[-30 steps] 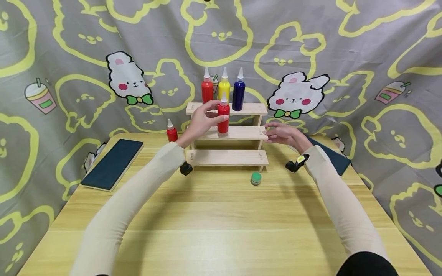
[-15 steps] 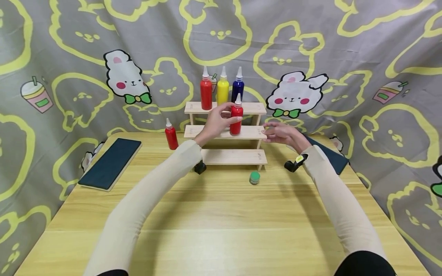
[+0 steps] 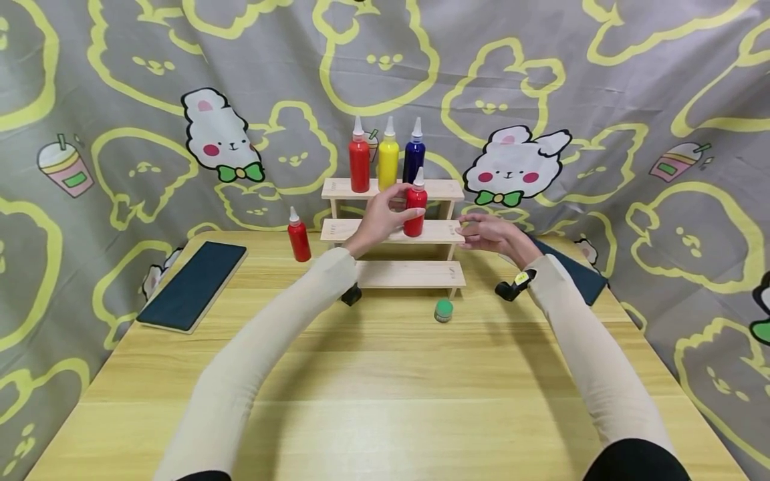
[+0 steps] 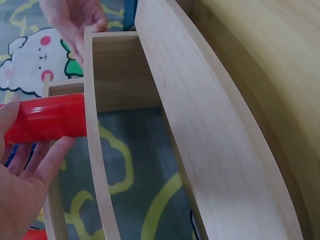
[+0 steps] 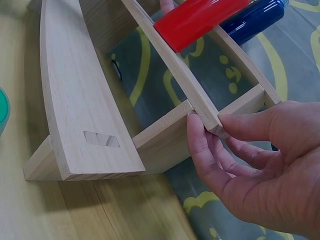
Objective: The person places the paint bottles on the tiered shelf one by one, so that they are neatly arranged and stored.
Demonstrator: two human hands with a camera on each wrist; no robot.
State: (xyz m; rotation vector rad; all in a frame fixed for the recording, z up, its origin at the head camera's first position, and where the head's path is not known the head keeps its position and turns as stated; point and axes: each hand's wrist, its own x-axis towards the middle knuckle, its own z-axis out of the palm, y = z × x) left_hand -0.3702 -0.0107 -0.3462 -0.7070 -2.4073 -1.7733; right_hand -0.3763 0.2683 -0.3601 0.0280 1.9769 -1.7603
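Observation:
My left hand (image 3: 379,219) holds a red squeeze bottle (image 3: 414,228) with a white pointed nozzle, thumb in front and fingers behind. The bottle is upright, its base right at the middle board (image 3: 442,230) of a three-tier wooden display rack (image 3: 409,274). In the left wrist view the bottle's red body (image 4: 50,117) meets that board's edge. With thumb and fingertips, my right hand (image 3: 496,235) pinches the right end of the same board, seen close in the right wrist view. On the top tier stand a red bottle (image 3: 359,167), a yellow bottle (image 3: 388,167) and a dark blue bottle (image 3: 414,160).
Another red bottle (image 3: 299,239) stands on the table left of the rack. A small green-lidded jar (image 3: 443,310) sits before the rack's right front. Dark flat boards lie at the left (image 3: 195,284) and right (image 3: 574,270). A patterned curtain (image 3: 385,87) hangs behind.
My left hand has carried the red bottle to the right along the middle tier and slightly down. My right hand has stayed at the board's end.

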